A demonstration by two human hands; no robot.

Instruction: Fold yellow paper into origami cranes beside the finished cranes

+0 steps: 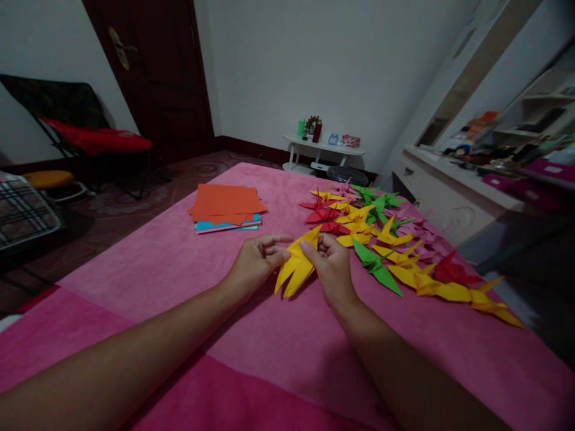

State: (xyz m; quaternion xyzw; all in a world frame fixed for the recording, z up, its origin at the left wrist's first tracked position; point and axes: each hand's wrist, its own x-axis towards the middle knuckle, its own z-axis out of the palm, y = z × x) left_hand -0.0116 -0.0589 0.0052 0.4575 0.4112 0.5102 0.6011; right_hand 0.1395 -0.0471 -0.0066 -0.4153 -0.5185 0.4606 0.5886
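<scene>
Between my two hands is a folded yellow paper crane (296, 267), held a little above the pink cloth, with two narrow points toward me and one tip pointing away. My left hand (258, 260) pinches its left edge between thumb and fingers. On the other side, my right hand (331, 263) grips it with the thumb on top and the fingers curled beneath. Just right of my right hand lies a green paper crane (375, 266). Several finished yellow cranes (357, 224) and red cranes (321, 214) lie beyond it.
A stack of orange paper sheets (227, 200) over blue and pink ones sits left of centre on the pink cloth (148, 263). More cranes, including pink ones (415, 227), spread along the right edge. Behind stand a small white table (327, 145), a folding chair (99, 140) and a cluttered dresser (449, 191).
</scene>
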